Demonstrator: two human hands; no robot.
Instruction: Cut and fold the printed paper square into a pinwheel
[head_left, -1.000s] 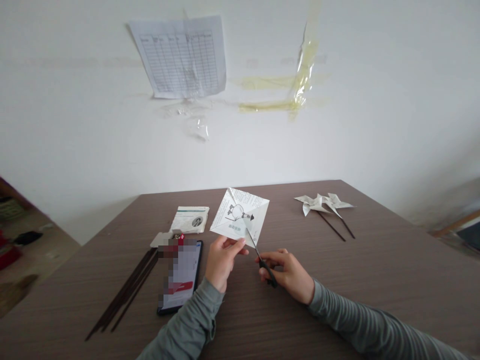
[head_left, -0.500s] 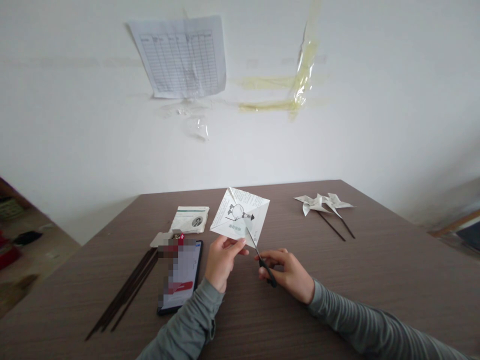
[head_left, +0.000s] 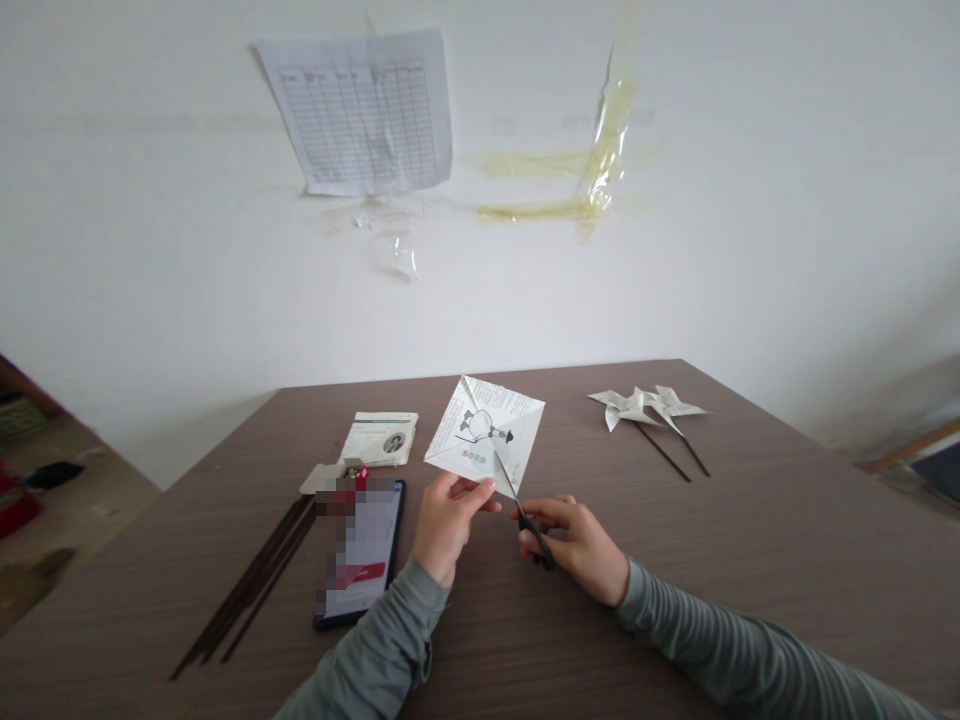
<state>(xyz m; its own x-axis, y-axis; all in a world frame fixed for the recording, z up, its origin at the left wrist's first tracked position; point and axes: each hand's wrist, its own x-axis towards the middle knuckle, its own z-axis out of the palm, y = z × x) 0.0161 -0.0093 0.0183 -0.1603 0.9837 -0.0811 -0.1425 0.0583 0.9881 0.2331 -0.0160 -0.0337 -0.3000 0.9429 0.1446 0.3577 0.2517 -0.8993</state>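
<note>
Pinched between the thumb and fingers of my left hand [head_left: 450, 520] is a printed paper square [head_left: 486, 428], creased along its diagonals, with a cartoon figure at its middle. My right hand [head_left: 576, 545] grips black-handled scissors [head_left: 536, 540] by their loops. The blades lie along the diagonal crease at the square's near corner, reaching toward the drawing. One blade shows on top of the paper; the other is hidden beneath it. The square is held up over the brown table [head_left: 645, 640].
Two paper pinwheels [head_left: 645, 405] on dark sticks lie at the back right. To the left are a stack of printed paper [head_left: 379, 440], a small opened box [head_left: 322, 479], several dark sticks [head_left: 247, 590] and a phone [head_left: 364, 560]. A wall [head_left: 525, 310] stands behind the table.
My left hand and the paper square have shifted slightly to the right. The scissors have moved a little with them, their blades still on the near-corner crease.
</note>
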